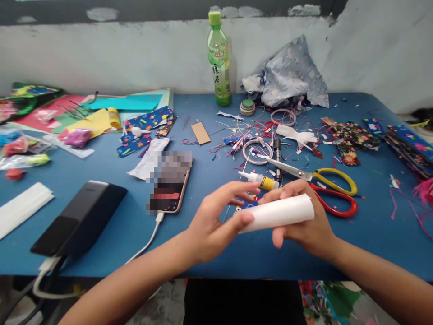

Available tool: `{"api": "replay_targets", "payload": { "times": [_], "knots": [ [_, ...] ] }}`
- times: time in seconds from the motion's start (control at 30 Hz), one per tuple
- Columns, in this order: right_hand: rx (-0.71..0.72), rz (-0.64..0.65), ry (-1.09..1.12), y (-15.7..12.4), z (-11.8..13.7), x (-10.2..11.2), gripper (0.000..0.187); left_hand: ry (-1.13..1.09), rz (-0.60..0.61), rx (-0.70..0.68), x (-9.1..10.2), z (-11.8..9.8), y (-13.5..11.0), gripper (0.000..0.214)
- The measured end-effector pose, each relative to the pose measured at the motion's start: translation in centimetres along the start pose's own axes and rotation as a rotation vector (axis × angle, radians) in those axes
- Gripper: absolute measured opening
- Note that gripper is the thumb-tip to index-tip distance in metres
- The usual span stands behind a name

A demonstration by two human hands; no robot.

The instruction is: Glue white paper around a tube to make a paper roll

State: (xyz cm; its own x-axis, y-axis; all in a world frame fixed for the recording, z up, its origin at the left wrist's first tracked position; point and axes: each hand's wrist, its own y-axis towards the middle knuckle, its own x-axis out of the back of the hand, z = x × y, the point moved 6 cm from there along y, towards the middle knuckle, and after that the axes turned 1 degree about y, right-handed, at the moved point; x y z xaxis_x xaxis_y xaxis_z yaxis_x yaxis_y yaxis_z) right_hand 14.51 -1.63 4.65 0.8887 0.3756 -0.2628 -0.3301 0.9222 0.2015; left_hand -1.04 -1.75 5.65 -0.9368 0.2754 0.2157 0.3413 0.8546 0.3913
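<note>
A rolled piece of white paper or thin cloth is held above the table's front edge, lying almost level. My right hand grips it from behind and below, its thumb under the roll. At the roll's left end, my left hand presses with the thumb, while its other fingers stretch out behind the upper edge. Just beyond the hands lie a small glue bottle with a yellow label and scissors with yellow and red handles. Part of a blue patterned scrap shows behind the roll.
A phone and a power bank with cables lie left. White folded sheets sit at the far left. A green tea bottle stands by the wall. Threads, hoops and a black marker clutter the middle; fabric scraps lie right.
</note>
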Motion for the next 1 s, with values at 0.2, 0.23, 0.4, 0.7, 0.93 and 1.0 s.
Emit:
{"api": "replay_targets", "payload": {
  "times": [0.2,0.23,0.4,0.7,0.93,1.0],
  "knots": [
    [-0.012,-0.033,-0.032,-0.4,0.1,-0.1,0.045,0.220,0.072,-0.178,-0.4,-0.8,-0.1,0.045],
    [-0.018,-0.041,-0.031,-0.6,0.0,-0.2,0.044,0.234,0.064,-0.191,-0.4,-0.8,-0.1,0.043],
    [-0.037,-0.149,-0.007,-1.4,-0.6,-0.5,0.042,0.322,-0.018,-0.254,-0.9,-0.6,-0.5,0.038],
    [-0.059,-0.253,0.081,-1.1,-1.2,-0.6,0.037,0.356,-0.064,-0.284,-2.2,-0.3,-1.0,0.036],
    [-0.051,-0.282,0.112,-1.0,-1.3,-0.6,0.038,0.389,-0.064,-0.269,-2.5,-0.1,-1.2,0.039],
    [-0.041,-0.284,0.099,-1.1,-1.3,-0.6,0.038,0.396,-0.064,-0.271,-2.5,-0.1,-1.4,0.040]
  ]
}}
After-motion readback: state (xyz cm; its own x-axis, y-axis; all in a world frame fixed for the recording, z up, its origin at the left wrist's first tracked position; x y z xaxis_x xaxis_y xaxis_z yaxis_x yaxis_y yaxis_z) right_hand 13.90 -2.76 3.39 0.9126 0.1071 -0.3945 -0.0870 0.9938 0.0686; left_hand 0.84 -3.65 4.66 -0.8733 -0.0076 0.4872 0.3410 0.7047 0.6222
